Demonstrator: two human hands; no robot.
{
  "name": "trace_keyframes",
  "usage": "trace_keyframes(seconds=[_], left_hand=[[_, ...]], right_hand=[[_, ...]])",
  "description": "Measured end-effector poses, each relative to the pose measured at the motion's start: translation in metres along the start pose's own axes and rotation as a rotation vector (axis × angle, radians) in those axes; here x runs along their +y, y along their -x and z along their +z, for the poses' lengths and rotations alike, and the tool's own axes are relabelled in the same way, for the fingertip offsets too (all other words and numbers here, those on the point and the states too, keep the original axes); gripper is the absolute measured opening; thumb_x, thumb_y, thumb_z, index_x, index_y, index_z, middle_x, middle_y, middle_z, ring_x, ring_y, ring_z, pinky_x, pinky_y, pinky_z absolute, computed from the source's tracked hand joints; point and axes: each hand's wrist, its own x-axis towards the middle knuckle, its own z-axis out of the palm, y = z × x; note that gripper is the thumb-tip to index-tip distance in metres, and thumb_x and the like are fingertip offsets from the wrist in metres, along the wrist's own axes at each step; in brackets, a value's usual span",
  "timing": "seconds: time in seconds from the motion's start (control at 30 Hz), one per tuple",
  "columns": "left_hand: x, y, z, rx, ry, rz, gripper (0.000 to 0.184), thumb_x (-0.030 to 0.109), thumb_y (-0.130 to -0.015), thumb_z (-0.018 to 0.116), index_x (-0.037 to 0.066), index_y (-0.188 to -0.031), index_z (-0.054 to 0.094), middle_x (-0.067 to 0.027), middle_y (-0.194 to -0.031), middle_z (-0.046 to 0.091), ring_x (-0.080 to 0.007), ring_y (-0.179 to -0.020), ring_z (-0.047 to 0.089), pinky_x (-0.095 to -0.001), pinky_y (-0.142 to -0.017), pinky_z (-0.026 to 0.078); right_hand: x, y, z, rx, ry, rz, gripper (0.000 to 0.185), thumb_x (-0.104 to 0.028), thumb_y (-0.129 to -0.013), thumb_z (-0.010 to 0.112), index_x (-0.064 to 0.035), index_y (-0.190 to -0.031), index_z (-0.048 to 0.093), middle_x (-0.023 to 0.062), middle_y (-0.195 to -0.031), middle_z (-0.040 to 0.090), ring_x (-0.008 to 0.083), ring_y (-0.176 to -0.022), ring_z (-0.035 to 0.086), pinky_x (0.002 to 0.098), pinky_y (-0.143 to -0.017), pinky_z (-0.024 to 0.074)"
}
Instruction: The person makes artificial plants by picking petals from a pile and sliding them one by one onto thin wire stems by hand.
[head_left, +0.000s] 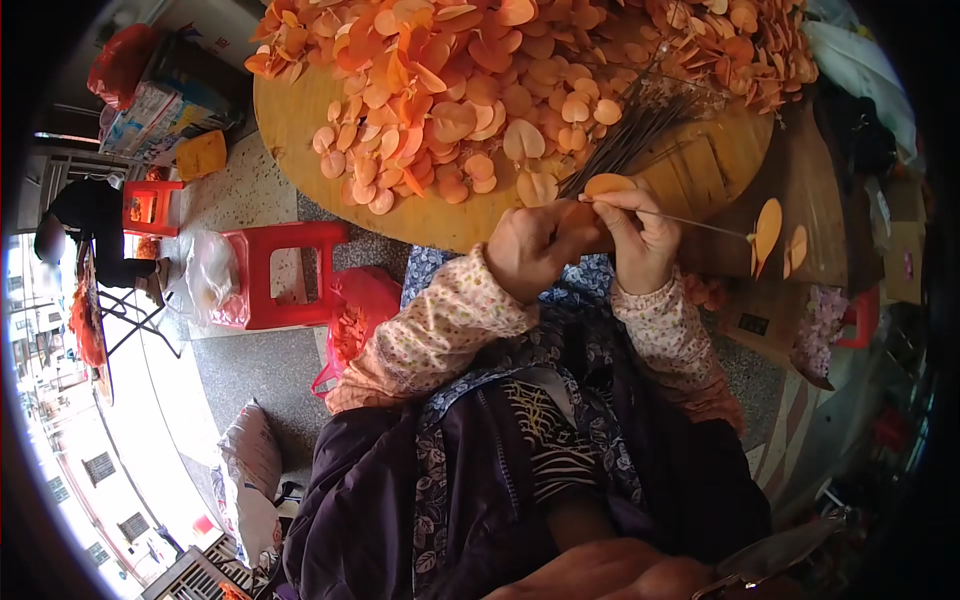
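My left hand [530, 246] is closed around orange leaves at the front edge of the round wooden table [400, 222]. Close beside it, my right hand [645, 232] pinches a thin dark stem [700, 223], with an orange leaf [608, 184] at its fingertips. The stem runs out to the right and bears orange leaves [767, 232] at its far end. A big heap of orange artificial leaves [450, 120] covers much of the table behind my hands. A bundle of dark stems [630, 135] lies just beyond my fingers.
A red stool [257, 277] with a plastic bag [208, 270] stands at the left, near a red bag [362, 310] of orange pieces. Another person [90, 215] sits at the far left. Cardboard boxes [765, 325] are at the right.
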Motion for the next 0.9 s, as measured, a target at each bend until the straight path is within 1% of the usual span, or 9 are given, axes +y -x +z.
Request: trace_keyframes(seconds=[0.1,0.17,0.2,0.27,0.37,0.47,0.6,0.77,0.9], left_hand=[[0.01,-0.001,-0.017,-0.207,-0.182,0.076,0.017,0.01,-0.081,0.057,0.001,-0.095,0.062,-0.0119,-0.066,0.061,-0.0227,-0.059,0.062,-0.0325,-0.056,0.048],[-0.001,-0.005,-0.019,0.083,-0.485,0.256,0.023,0.007,-0.075,0.058,0.002,-0.097,0.062,-0.0138,-0.077,0.061,-0.0293,-0.068,0.062,-0.0365,-0.061,0.049],[-0.005,-0.006,-0.017,0.1,-0.517,0.314,0.023,0.004,-0.072,0.057,0.004,-0.094,0.062,-0.015,-0.081,0.059,-0.0337,-0.075,0.06,-0.0394,-0.063,0.049],[-0.005,-0.007,-0.008,0.069,-0.547,0.326,0.02,0.005,-0.072,0.057,0.005,-0.092,0.062,-0.0145,-0.081,0.059,-0.0342,-0.076,0.06,-0.0406,-0.064,0.049],[-0.01,-0.009,-0.007,0.05,-0.603,0.349,0.011,0.006,-0.072,0.058,0.006,-0.083,0.061,-0.0132,-0.078,0.059,-0.0351,-0.074,0.058,-0.0428,-0.064,0.047],[-0.013,-0.01,-0.013,0.063,-0.569,0.392,0.007,0.009,-0.074,0.058,0.006,-0.079,0.062,-0.0125,-0.076,0.058,-0.0341,-0.074,0.059,-0.0431,-0.064,0.047],[-0.003,-0.01,-0.01,-0.011,-0.538,0.428,0.01,0.012,-0.077,0.058,0.006,-0.083,0.063,-0.0125,-0.078,0.06,-0.0344,-0.074,0.059,-0.0429,-0.064,0.047],[0.007,-0.005,-0.011,-0.089,-0.405,0.155,0.015,0.015,-0.081,0.057,0.007,-0.091,0.064,-0.0145,-0.077,0.063,-0.0342,-0.072,0.062,-0.0399,-0.063,0.049],[-0.002,-0.003,-0.01,-0.11,-0.325,0.093,0.015,0.016,-0.082,0.057,0.006,-0.089,0.066,-0.0122,-0.071,0.064,-0.0276,-0.064,0.064,-0.0363,-0.059,0.05]], right_hand=[[0.0,-0.002,-0.007,0.046,-0.142,0.08,0.005,0.003,-0.082,0.061,0.0034,-0.086,0.058,0.0076,-0.091,0.059,0.0137,-0.08,0.057,0.024,-0.07,0.0469],[-0.002,-0.001,-0.014,0.003,-0.19,0.27,0.004,0.002,-0.081,0.062,0.0031,-0.084,0.059,0.0079,-0.092,0.059,0.0127,-0.081,0.057,0.0235,-0.071,0.0466],[-0.002,-0.001,-0.012,0.001,-0.19,0.27,0.004,0.002,-0.081,0.062,0.0031,-0.084,0.059,0.0079,-0.092,0.059,0.0127,-0.081,0.057,0.0235,-0.071,0.0466],[0.001,0.0,-0.005,-0.06,-0.093,0.165,0.005,0.0,-0.081,0.062,0.0027,-0.084,0.059,0.008,-0.096,0.059,0.0117,-0.083,0.057,0.0235,-0.072,0.0466],[-0.002,-0.002,-0.007,-0.153,-0.093,0.179,0.005,-0.001,-0.081,0.062,0.0022,-0.083,0.059,0.0086,-0.1,0.059,0.0122,-0.087,0.057,0.0235,-0.074,0.0469],[-0.001,-0.003,-0.014,-0.055,-0.234,0.243,0.004,0.0,-0.081,0.062,0.0012,-0.082,0.059,0.0099,-0.103,0.059,0.0143,-0.091,0.057,0.0237,-0.076,0.0468],[-0.004,-0.002,-0.009,-0.114,-0.186,0.192,0.005,-0.002,-0.083,0.061,0.0017,-0.082,0.058,0.0102,-0.105,0.058,0.0151,-0.092,0.057,0.0251,-0.078,0.0465],[0.004,0.0,-0.011,-0.139,-0.275,0.23,0.012,-0.007,-0.08,0.066,0.0019,-0.087,0.06,0.0088,-0.102,0.059,0.014,-0.088,0.058,0.0249,-0.077,0.0463],[-0.007,0.002,-0.011,-0.18,-0.314,0.361,0.019,-0.011,-0.078,0.07,0.0012,-0.088,0.06,0.0073,-0.095,0.061,0.0122,-0.084,0.058,0.0236,-0.075,0.0461]])
